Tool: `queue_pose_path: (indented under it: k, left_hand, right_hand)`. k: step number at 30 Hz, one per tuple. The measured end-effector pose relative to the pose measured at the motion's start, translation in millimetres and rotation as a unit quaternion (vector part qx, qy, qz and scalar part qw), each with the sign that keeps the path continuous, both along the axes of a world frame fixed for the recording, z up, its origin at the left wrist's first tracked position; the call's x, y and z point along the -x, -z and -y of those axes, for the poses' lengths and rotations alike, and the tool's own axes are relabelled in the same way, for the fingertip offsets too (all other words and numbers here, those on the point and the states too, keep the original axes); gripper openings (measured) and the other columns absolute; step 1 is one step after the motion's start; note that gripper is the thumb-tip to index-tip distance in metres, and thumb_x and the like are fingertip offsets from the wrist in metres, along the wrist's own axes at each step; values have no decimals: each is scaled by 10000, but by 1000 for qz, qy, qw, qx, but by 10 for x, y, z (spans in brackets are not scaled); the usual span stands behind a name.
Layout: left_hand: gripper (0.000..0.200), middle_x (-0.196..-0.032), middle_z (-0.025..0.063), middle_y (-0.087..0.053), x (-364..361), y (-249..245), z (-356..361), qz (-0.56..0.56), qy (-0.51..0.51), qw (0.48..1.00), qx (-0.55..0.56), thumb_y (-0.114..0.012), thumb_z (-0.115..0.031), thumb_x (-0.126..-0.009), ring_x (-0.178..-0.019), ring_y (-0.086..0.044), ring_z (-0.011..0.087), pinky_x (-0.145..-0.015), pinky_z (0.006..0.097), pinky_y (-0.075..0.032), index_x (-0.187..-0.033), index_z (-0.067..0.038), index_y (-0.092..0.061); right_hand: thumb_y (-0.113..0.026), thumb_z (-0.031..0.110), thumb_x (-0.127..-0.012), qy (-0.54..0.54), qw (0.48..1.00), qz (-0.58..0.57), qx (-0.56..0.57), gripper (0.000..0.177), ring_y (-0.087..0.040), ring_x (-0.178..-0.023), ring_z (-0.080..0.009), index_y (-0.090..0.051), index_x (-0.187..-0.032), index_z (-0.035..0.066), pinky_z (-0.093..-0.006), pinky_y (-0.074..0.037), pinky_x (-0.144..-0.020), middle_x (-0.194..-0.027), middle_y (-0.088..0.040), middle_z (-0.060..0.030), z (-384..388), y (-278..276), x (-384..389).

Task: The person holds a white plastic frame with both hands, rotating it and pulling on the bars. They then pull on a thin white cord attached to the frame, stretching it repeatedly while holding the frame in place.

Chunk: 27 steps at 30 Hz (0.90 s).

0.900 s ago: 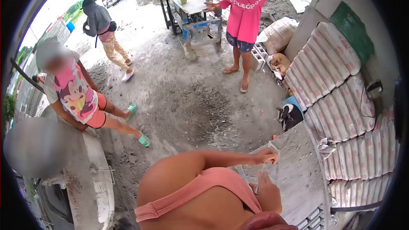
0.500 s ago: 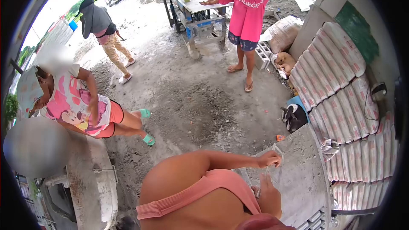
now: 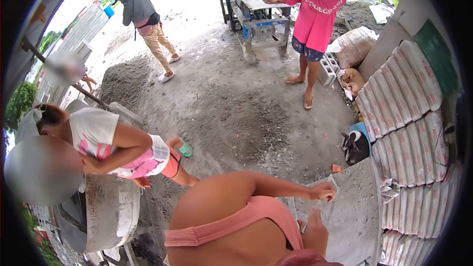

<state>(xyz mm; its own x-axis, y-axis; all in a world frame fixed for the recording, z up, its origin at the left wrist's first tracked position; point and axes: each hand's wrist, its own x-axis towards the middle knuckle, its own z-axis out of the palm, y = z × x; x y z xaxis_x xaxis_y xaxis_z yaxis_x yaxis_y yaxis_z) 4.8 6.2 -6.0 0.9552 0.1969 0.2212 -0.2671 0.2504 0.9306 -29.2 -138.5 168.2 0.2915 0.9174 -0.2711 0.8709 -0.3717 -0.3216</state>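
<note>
My left hand (image 3: pixel 322 192) is closed at the upper edge of a clear, thin plastic-like piece (image 3: pixel 331 202) over a grey concrete slab (image 3: pixel 357 192). My left arm reaches across from the left. Just below it, my right hand (image 3: pixel 315 229) has its fingers stretched upward and the thumb apart, close to the clear piece. Something small and pale shows beside the thumb, too small to name. Both hands are over the left part of the slab, near my body.
A person in a printed shirt (image 3: pixel 133 152) bends at a metal drum (image 3: pixel 113 212) on the left. A person in pink (image 3: pixel 318 10) stands by a machine table (image 3: pixel 256 1). Another person (image 3: pixel 143 15) stands farther back. Stacked sacks (image 3: pixel 409 128) and a dog (image 3: pixel 355 148) are right.
The view has shifted, so the background sits farther right. The person on the left has bent and turned toward the drum. My hands keep nearly the same pose.
</note>
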Motion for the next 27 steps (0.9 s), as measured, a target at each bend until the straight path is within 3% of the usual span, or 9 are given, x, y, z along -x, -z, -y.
queue_pose_path:
  k: [18, 20, 24, 27]
  left_hand:
    - [378, -549, 14, -496, -19, 31, 23, 14, 3, 1000, 17, -414, -241, -836, -493, -382, 84, -476, 253, -298, -574, -20, -572]
    - [378, -558, 13, -510, -32, 58, 21, 31, 1, 999, 12, -424, -250, -836, -504, -395, 81, -478, 250, -297, -574, -22, -574]
    - [337, -608, 28, -571, -69, 119, 39, 19, -4, 1000, 12, -444, -203, -829, -559, -469, 103, -539, 266, -364, -569, -29, -568]
    - [316, -582, 23, -554, -44, 65, 32, -2, -12, 1000, -15, -458, -194, -816, -547, -452, 96, -524, 260, -347, -568, -31, -565]
  right_hand:
    - [-598, 240, -811, -12, 1000, 14, 10, 554, -581, -810, -430, -385, -1283, 42, -453, -489, -620, -1241, -433, -293, -59, -80, 51]
    - [-586, 222, -810, -26, 1000, 5, 1, 526, -582, -758, -428, -406, -1240, -23, -434, -478, -618, -1225, -426, -318, -55, -118, 51]
    - [-583, 214, -808, 2, 1000, -21, -4, 512, -578, -746, -413, -424, -1232, -26, -424, -477, -637, -1223, -436, -309, -96, -281, 94]
    - [-596, 250, -797, 24, 999, -32, -28, 518, -578, -741, -385, -457, -1210, -31, -410, -472, -671, -1225, -460, -277, -44, -299, 83]
